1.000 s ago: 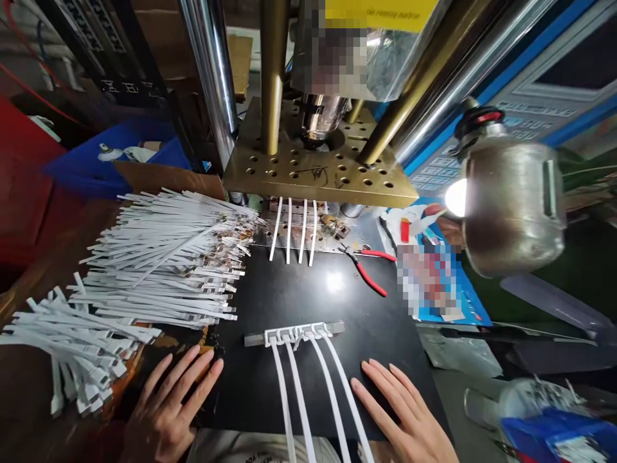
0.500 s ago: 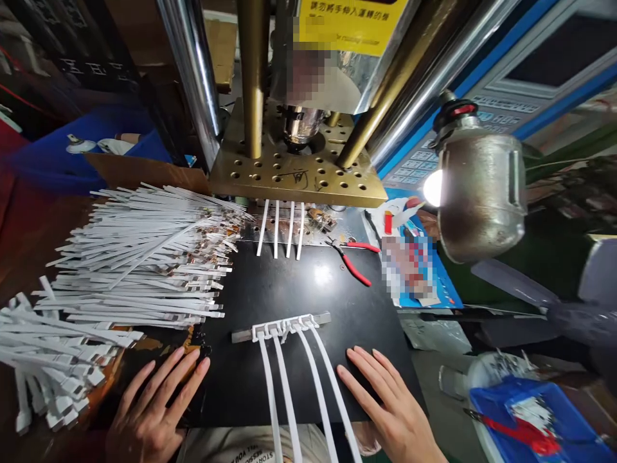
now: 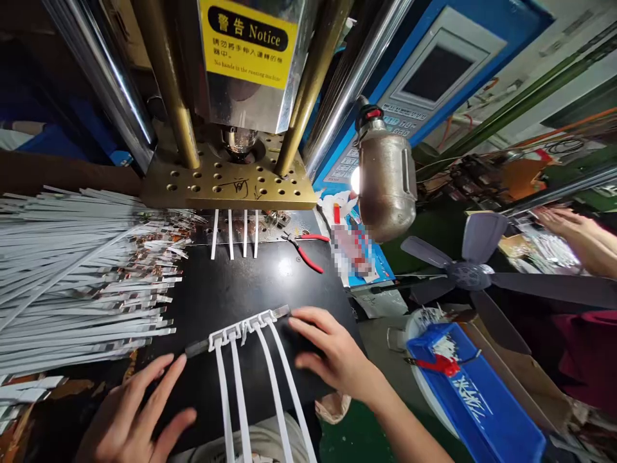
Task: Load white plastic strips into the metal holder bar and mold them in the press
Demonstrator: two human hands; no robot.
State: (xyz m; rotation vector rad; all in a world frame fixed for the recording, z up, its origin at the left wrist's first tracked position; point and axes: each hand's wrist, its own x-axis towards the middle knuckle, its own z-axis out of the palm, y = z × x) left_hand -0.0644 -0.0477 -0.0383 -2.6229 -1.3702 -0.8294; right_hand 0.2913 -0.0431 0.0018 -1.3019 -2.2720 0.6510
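4 white cables (image 3: 240,392) along 1 grey bar (image 3: 198,348)

Black tabletop (image 3: 222,286) lies under the bar, red-handled pliers (image 3: 309,259) beyond it. Left hand (image 3: 130,418), unclenched, is beside the bar's left end; right hand (image 3: 337,350), also unclenched, is at its right end, contact unclear.

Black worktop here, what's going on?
A person's left hand and right hand are by opposite ends of a grey bar with four flat white cables lined along it; contact is unclear. Four white strips poke from under a brass-coloured metal plate, near red-handled pliers. A pile of white cables lies at left.
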